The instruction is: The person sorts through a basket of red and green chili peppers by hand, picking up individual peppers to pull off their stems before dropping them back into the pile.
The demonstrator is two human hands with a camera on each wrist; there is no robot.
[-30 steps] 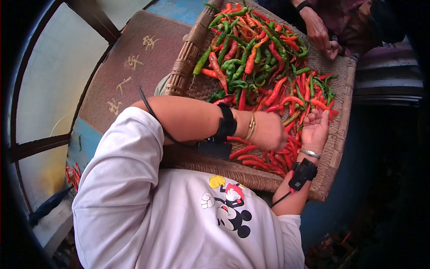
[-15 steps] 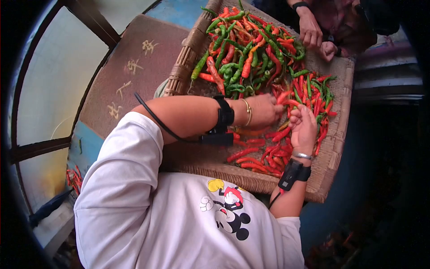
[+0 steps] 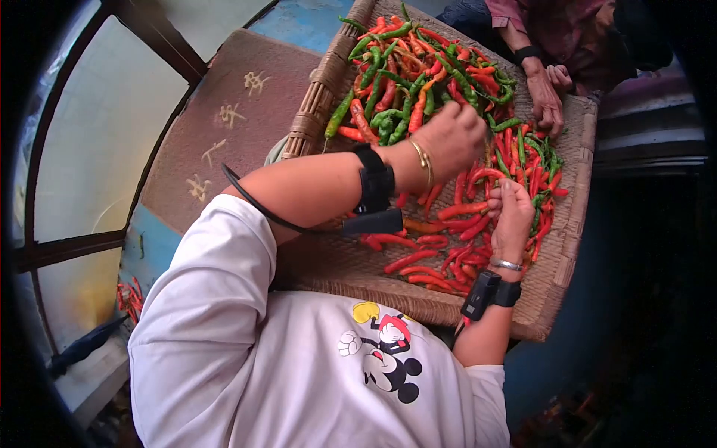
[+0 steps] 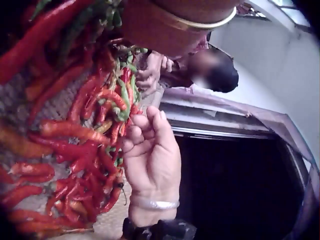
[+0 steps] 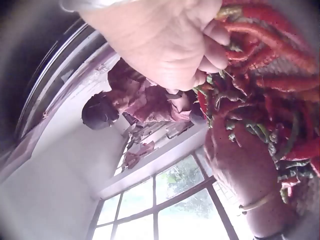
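Note:
A woven basket [image 3: 549, 299] holds red and green chili peppers [image 3: 448, 276]. My left hand [image 3: 452, 142], with a gold bracelet, reaches over the large mixed pile, back up and fingers bent down; its fingertips are hidden. In the right wrist view this left hand [image 5: 240, 160] lies low among peppers. To its right, my right hand [image 3: 511, 220], with a silver bracelet, is held palm up over red peppers. Its fingers are bent and the thumb tip stands close to the index finger; I cannot tell whether something small is pinched there.
Another person's hand [image 3: 545, 101] rests at the basket's far right part, near peppers. A brown mat [image 3: 231, 112] with light characters lies left of the basket. A framed window panel [image 3: 97, 127] stands at far left. More red peppers [image 3: 129, 299] lie low at the left.
My left hand first comes beside the right hand at a red pepper, then moves up over the mixed pile. My right hand's fingers have bent inward. The other person's hand has moved toward the peppers.

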